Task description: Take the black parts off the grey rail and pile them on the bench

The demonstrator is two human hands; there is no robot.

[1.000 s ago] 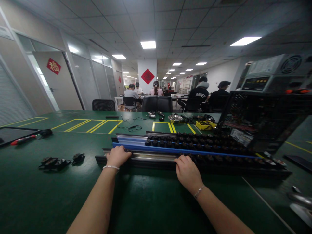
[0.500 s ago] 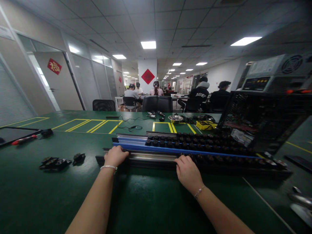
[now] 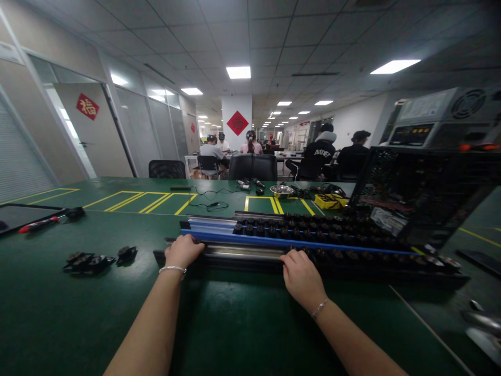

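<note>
A long black track with a silver metal rail [image 3: 242, 252] lies across the green table in front of me. My left hand [image 3: 183, 251] is closed over the rail near its left end, fingers curled down on it. Something small and dark shows at its fingertips, too hidden to name. Farther right, my right hand [image 3: 300, 269] grips the rail's near edge, thumb and fingers bent together where a row of small black parts [image 3: 344, 256] begins. Behind this track run a blue-edged rail [image 3: 258, 239] and more rows of black parts [image 3: 309, 227].
Loose black parts [image 3: 88, 262] lie to the left, near a red-handled tool [image 3: 39, 224] and a dark tray [image 3: 23, 214]. A metal bowl [image 3: 282, 190] and yellow object [image 3: 331, 201] stand behind the tracks. An open computer case [image 3: 422, 193] rises at right. Several people sit farther off.
My left hand has shifted slightly to the left along the rail. My right hand and the tracks look the same.
</note>
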